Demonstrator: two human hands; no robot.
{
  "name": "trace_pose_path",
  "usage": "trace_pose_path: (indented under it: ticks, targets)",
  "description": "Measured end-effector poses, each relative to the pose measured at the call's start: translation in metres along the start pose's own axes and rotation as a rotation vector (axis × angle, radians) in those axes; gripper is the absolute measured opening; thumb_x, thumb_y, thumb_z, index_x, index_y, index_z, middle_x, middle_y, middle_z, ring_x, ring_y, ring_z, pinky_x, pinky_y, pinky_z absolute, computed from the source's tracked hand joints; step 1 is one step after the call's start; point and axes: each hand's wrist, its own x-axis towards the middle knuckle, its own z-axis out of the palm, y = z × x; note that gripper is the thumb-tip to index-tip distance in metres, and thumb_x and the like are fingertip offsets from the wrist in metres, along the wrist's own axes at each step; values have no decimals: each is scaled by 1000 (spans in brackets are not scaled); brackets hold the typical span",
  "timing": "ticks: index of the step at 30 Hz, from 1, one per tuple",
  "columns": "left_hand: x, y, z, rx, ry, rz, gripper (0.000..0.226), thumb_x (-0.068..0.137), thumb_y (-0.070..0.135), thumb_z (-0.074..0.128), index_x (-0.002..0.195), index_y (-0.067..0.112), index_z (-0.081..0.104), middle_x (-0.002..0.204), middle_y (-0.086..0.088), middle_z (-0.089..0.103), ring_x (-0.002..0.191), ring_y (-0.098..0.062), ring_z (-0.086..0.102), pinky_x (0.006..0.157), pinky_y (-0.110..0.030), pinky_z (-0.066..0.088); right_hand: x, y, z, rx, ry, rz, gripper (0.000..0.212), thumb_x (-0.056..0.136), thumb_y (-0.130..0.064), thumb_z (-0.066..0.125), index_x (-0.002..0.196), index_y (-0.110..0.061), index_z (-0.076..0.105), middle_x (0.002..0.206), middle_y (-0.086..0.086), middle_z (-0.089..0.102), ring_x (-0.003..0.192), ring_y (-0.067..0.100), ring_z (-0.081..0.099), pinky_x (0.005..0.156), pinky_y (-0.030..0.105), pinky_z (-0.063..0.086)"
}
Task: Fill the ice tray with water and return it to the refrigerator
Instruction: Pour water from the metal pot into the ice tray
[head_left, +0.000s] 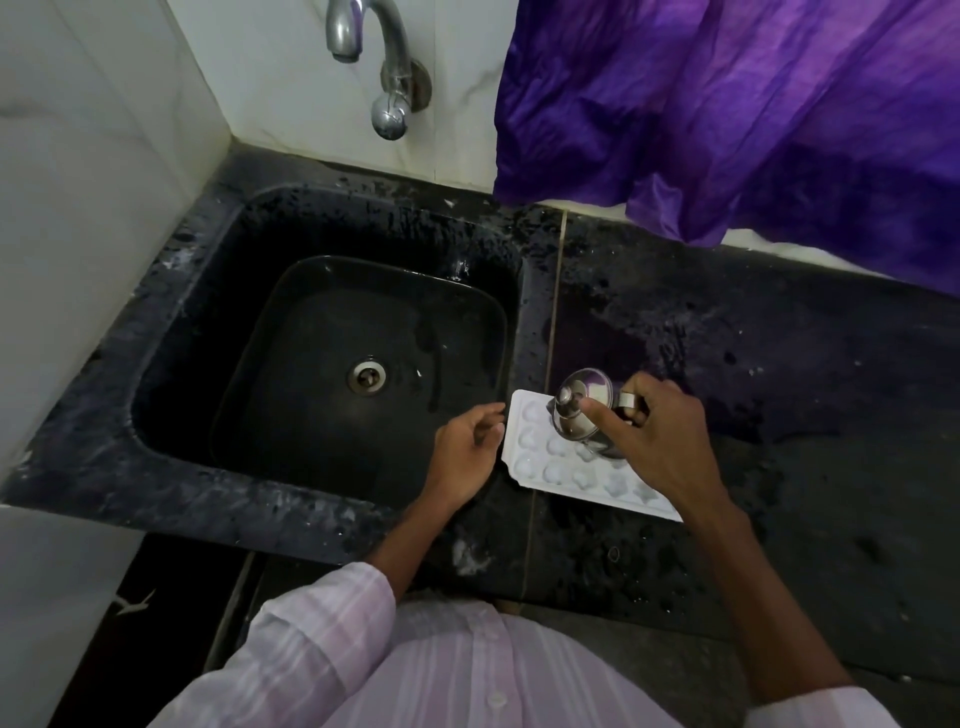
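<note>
White plastic, the ice tray (558, 470) lies flat on the wet black stone counter (779, 364), just right of the black sink (234, 270). The right hand (660, 441) grips the handle of a small steel lidded jug (584, 410), fingers curled round it and thumb stretched toward the lid. The jug is tipped on its side over the tray's far end. The left hand (467, 452) sits at the tray's left edge with fingers loosely curled, holding nothing; whether it touches the tray cannot be told. A chrome tap (374, 57) projects from the wall above the sink, and purple cloth (727, 104) hangs beside it.
</note>
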Motion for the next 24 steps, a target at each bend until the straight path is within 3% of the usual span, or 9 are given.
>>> trace_pose_path:
  ticks: [3, 7, 17, 24]
  targets:
    - [0, 0, 0, -15, -16, -2, 32, 96, 11, 60, 127, 13, 68, 108, -1, 75, 99, -6, 68, 94, -23, 54, 2, -4, 1, -13, -6, -3, 48, 77, -36, 80, 59, -21, 38, 52, -11, 40, 62, 18, 41, 55, 25, 33]
    - [-1, 1, 1, -24, -33, 18, 31, 97, 8, 59, 125, 12, 68, 109, -1, 75, 96, -2, 67, 85, -7, 50, 5, -6, 3, -38, -29, -16, 46, 76, -34, 81, 61, -20, 39, 53, -10, 42, 63, 19, 42, 54, 25, 32]
    - [1, 2, 2, -47, -46, 33, 29, 97, 8, 58, 122, 14, 70, 106, 1, 76, 94, -2, 69, 79, -4, 47, 11, -10, 3, -70, -58, -34, 48, 76, -35, 81, 59, -26, 36, 53, -10, 43, 62, 15, 40, 54, 24, 31]
    - [2, 3, 1, -79, -40, 10, 30, 97, 8, 57, 123, 13, 70, 106, 0, 77, 96, -3, 70, 83, -8, 50, 13, -10, 2, -65, -60, -23, 48, 75, -37, 81, 59, -24, 38, 53, -9, 43, 62, 13, 40, 55, 24, 31]
